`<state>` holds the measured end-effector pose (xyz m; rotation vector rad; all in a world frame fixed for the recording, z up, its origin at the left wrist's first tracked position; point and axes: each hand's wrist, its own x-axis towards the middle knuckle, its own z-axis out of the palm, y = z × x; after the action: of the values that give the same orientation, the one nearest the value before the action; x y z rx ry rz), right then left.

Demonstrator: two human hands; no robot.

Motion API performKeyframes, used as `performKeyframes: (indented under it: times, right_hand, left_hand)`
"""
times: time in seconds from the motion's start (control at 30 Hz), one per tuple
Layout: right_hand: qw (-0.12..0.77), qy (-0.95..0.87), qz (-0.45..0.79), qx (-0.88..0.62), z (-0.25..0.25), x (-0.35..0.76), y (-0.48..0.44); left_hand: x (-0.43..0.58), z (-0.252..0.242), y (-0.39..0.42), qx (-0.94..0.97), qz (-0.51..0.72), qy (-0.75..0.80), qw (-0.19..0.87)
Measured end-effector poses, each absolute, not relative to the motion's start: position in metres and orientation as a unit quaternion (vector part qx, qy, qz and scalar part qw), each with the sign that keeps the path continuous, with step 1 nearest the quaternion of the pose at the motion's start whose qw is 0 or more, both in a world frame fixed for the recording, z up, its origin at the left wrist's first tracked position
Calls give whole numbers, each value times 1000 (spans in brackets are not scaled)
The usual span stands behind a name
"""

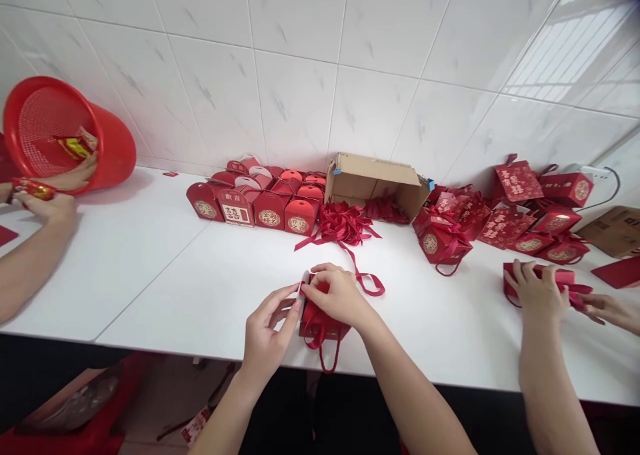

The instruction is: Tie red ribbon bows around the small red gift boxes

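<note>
A small red gift box (327,323) with a ribbon and a red cord handle stands near the table's front edge. My left hand (273,325) is at its left side, thumb and fingertips closed on the raised flap of the box. From the right, my right hand (335,292) reaches over the box, its thumb and index finger pinching at the same flap. The inside of the box is hidden. Just behind, a loose red ribbon (370,285) trails from a pile of ribbons (345,223).
Red boxes (270,212) line the wall beside an open cardboard box (375,175). More red boxes (443,242) stand at the right. A person's hands (540,292) work on a box there; another person reaches into a red basket (113,142) at the left.
</note>
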<state>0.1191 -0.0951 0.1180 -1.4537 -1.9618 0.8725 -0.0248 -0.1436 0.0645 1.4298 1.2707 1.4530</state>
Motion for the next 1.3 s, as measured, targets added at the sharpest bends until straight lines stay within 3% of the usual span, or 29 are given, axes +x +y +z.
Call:
performKeyframes:
  times: [0.5, 0.67, 0.83, 1.03, 1.13, 1.2, 1.3]
  right_hand:
    - [282, -727, 342, -525, 117, 120, -92]
    - [374, -693, 332, -519, 115, 129, -95]
    - [499, -618, 285, -536, 96, 163, -107]
    - [467, -596, 403, -515, 54, 197, -127]
    - [456, -584, 432, -515, 46, 200, -132]
    - [450, -584, 439, -514, 46, 198, -132]
    - [438, -596, 437, -512, 48, 194, -128]
  left_hand:
    - [-25, 75, -127, 477, 574, 531, 402]
    - [-30, 69, -120, 455, 583, 520, 427]
    - [-63, 44, -116, 530, 503, 609, 308]
    - [-116, 27, -118, 604, 252, 749, 106]
    - [-111, 35, -115, 604, 291, 741, 41]
    - [-94, 45, -112, 616, 383, 680, 110]
    - [-58, 62, -108, 619, 425, 577, 322]
